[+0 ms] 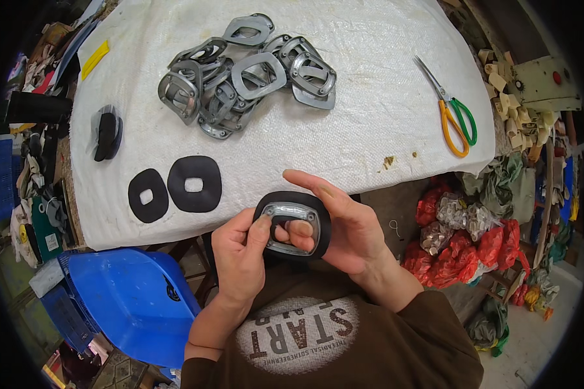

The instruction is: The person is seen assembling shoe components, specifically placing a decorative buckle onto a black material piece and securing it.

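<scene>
In front of my chest I hold a grey metal buckle frame (316,223) lying against a black ring-shaped pad (285,196), which shows around its outer edge. My left hand (239,256) pinches the left side of both, thumb on the metal. Behind and along the right side, my right hand (353,230) supports them; its fingertips show through the centre hole and one digit stretches toward the table. Two more black pads with square holes, one (148,195) left of the other (194,184), lie flat near the table's front edge.
A heap of grey metal buckles (240,84) sits on the white-covered table (370,123). Scissors (454,117) with orange and green handles lie right. A clear-wrapped black bundle (107,134) and yellow strip (95,59) are left. Below stand a blue bin (130,292) and red bags (451,262).
</scene>
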`<control>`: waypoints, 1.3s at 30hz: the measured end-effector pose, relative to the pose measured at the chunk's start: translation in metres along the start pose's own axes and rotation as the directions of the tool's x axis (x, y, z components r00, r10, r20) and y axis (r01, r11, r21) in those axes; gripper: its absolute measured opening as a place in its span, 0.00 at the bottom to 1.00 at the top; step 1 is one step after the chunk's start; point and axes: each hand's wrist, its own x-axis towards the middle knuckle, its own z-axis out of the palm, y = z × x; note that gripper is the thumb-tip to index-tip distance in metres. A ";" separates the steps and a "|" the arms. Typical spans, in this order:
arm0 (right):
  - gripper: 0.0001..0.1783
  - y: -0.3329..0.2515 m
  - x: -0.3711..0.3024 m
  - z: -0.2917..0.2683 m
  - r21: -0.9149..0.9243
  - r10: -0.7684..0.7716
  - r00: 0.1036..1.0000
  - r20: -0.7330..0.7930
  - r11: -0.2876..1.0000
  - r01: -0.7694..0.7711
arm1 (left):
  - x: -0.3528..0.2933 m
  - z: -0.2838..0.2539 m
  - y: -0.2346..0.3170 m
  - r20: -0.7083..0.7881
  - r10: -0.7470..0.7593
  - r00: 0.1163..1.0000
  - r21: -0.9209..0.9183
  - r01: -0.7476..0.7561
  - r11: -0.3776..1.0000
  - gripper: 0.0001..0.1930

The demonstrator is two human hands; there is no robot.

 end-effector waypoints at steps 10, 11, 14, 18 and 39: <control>0.25 0.000 -0.001 -0.023 -0.029 0.059 0.979 0.194 0.998 -0.054 | -0.008 0.009 -0.004 0.019 0.004 1.000 0.048 -0.005 0.999 0.09; 0.25 0.002 -0.001 -0.026 -0.027 0.054 0.980 0.193 0.998 -0.050 | -0.009 0.010 -0.004 0.024 0.003 1.000 0.049 -0.004 0.999 0.09; 0.26 0.000 0.002 -0.027 -0.078 0.043 0.984 0.175 0.997 -0.030 | -0.007 0.011 -0.005 0.011 0.028 1.000 0.084 -0.029 0.996 0.09; 0.27 -0.006 0.000 -0.014 0.002 0.010 0.997 0.082 1.000 -0.010 | -0.001 0.011 0.001 -0.025 0.040 0.999 0.081 -0.038 0.996 0.09; 0.21 0.005 -0.011 -0.014 -0.818 -0.493 0.851 0.179 0.406 0.408 | -0.008 0.019 0.006 -0.071 0.240 0.968 0.334 -0.204 0.920 0.09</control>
